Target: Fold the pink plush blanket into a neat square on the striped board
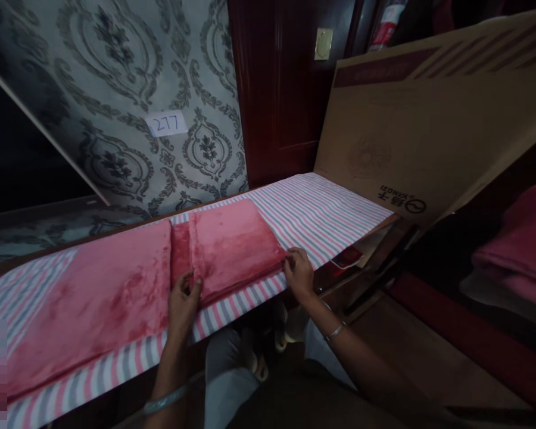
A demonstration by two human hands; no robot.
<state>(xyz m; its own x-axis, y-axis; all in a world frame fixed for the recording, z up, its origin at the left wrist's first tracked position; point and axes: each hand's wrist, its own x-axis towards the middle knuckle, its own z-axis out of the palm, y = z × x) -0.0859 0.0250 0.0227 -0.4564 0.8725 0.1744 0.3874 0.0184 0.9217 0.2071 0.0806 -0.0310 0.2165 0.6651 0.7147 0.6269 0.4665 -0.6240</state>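
A pink plush cloth (111, 292) lies folded along a long surface. Its right folded part (236, 241) is set apart from the larger left part by a narrow, darker strip of the same cloth. My left hand (184, 301) has its thumb and fingers curled together on the near left edge of that right part, beside the strip. At the near right corner, my right hand (298, 273) pinches the cloth's edge between thumb and fingers. Both forearms come from the near side, with a bangle on each wrist.
A striped sheet (312, 202) covers the surface beneath the cloth. To the right, a large cardboard sheet (411, 125) leans by a dark red door (277, 77). A patterned wall stands behind, with a paper label (167, 123). More pink fabric (518, 250) sits at far right.
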